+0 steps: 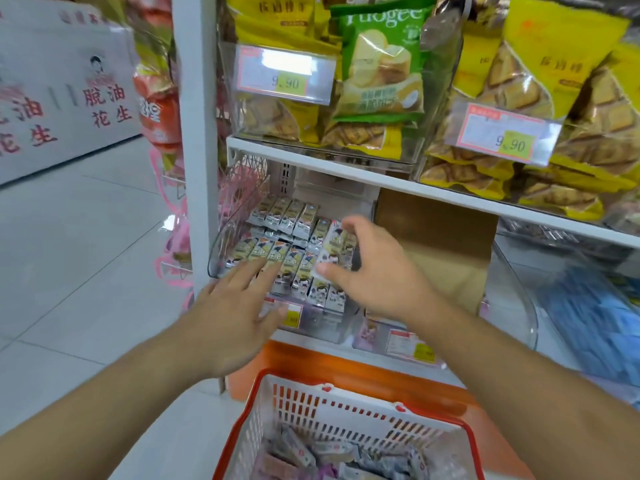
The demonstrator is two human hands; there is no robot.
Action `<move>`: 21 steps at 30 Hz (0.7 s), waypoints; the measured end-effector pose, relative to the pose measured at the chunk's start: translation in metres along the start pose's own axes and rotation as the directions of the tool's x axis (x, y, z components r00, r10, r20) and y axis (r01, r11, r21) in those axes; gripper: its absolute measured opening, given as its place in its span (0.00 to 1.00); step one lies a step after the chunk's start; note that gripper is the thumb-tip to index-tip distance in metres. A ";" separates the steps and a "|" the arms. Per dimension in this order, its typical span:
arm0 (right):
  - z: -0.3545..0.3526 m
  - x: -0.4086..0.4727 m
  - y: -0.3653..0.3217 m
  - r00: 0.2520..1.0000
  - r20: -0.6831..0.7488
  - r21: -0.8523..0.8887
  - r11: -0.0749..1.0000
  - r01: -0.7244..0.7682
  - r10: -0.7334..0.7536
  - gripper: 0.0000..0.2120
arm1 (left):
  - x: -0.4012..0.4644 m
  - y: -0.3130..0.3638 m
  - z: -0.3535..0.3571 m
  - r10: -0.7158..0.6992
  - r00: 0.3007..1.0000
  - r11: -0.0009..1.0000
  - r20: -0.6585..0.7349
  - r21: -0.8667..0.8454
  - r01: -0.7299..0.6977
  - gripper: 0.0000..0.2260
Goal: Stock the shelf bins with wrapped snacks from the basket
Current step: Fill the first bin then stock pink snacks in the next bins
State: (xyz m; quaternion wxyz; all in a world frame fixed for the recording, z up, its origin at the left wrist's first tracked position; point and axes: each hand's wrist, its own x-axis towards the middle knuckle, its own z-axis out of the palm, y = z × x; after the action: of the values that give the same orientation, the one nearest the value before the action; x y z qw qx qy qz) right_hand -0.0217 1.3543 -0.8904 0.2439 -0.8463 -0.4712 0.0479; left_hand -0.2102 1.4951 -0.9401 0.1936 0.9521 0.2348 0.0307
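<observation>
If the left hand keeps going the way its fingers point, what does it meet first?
Probably the wrapped snacks packed in the clear bin; the left hand has straight fingers aimed up-right over them. Depth is unclear.

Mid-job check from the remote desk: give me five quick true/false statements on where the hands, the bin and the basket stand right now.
1. The right hand pinches a small silver-wrapped snack packet over the clear plastic shelf bin. True.
2. The left hand grips a packet. False: its fingers are straight, reaching toward the packed rows and holding nothing.
3. The red-rimmed white plastic basket holds nothing. False: wrapped snacks lie in its bottom.
4. The green bread bag stands on the shelf above the bin. True.
5. The brown cardboard divider is left of the bin. False: it stands to the bin's right.
</observation>
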 end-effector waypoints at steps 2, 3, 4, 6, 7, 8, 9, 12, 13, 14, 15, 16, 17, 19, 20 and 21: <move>0.004 0.045 0.007 0.998 0.054 -0.111 0.993 -0.035 0.041 0.38 | 0.007 -0.018 0.012 -0.045 0.995 0.990 0.087 0.139 0.033 0.33; 0.007 0.065 0.011 0.996 0.077 -0.165 0.985 -0.040 0.053 0.38 | 0.008 -0.024 0.017 -0.071 0.990 0.985 0.124 0.165 0.050 0.34; 0.012 0.082 0.015 0.992 0.104 -0.210 0.977 -0.042 0.065 0.39 | 0.008 -0.025 0.020 -0.083 0.987 0.982 0.141 0.183 0.056 0.34; 0.019 0.109 0.022 0.983 0.159 -0.297 0.954 -0.044 0.094 0.41 | 0.008 -0.026 0.023 -0.087 0.987 0.978 0.135 0.197 0.060 0.35; 0.021 0.119 0.024 0.980 0.173 -0.337 0.941 -0.035 0.099 0.42 | 0.008 -0.025 0.024 -0.087 0.988 0.979 0.130 0.197 0.061 0.35; 0.024 0.126 0.026 0.978 0.182 -0.369 0.929 -0.027 0.101 0.43 | 0.009 -0.025 0.025 -0.087 0.988 0.978 0.125 0.201 0.061 0.35; 0.026 0.132 0.028 0.976 0.191 -0.392 0.920 -0.020 0.102 0.43 | 0.009 -0.026 0.025 -0.085 0.989 0.976 0.121 0.208 0.058 0.36; 0.034 0.142 0.033 0.966 0.225 -0.429 0.903 -0.015 0.124 0.39 | 0.009 -0.026 0.026 -0.083 0.988 0.974 0.129 0.218 0.054 0.36; 0.036 0.144 0.035 0.964 0.233 -0.425 0.905 -0.021 0.132 0.39 | 0.009 -0.026 0.026 -0.083 0.988 0.973 0.133 0.223 0.051 0.37; 0.038 0.146 0.037 0.961 0.240 -0.418 0.908 -0.026 0.138 0.40 | 0.009 -0.026 0.026 -0.083 0.987 0.973 0.140 0.226 0.050 0.37; 0.038 0.148 0.038 0.958 0.248 -0.414 0.910 -0.027 0.141 0.41 | 0.009 -0.025 0.027 -0.086 0.985 0.972 0.148 0.228 0.051 0.38; 0.039 0.148 0.038 0.956 0.255 -0.414 0.910 -0.028 0.146 0.42 | 0.009 -0.025 0.027 -0.091 0.983 0.972 0.156 0.229 0.053 0.38; 0.039 0.148 0.039 0.953 0.261 -0.422 0.906 -0.032 0.155 0.42 | 0.009 -0.024 0.027 -0.095 0.982 0.971 0.163 0.232 0.056 0.39; 0.040 0.146 0.040 0.953 0.258 -0.446 0.895 -0.031 0.161 0.41 | 0.009 -0.023 0.028 -0.100 0.982 0.970 0.163 0.236 0.060 0.40; 0.039 0.145 0.040 0.956 0.250 -0.459 0.888 -0.020 0.151 0.40 | 0.009 -0.022 0.029 -0.100 0.983 0.970 0.156 0.236 0.061 0.40; 0.038 0.143 0.039 0.962 0.239 -0.472 0.881 -0.002 0.131 0.39 | 0.009 -0.022 0.029 -0.100 0.984 0.970 0.149 0.236 0.063 0.40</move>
State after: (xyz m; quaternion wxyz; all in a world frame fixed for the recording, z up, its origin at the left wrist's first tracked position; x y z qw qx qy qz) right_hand 0.0755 1.4688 -0.9201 -0.0340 -0.8818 -0.4674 0.0536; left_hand -0.2072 1.5068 -0.9752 0.1011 0.9571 0.2594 -0.0810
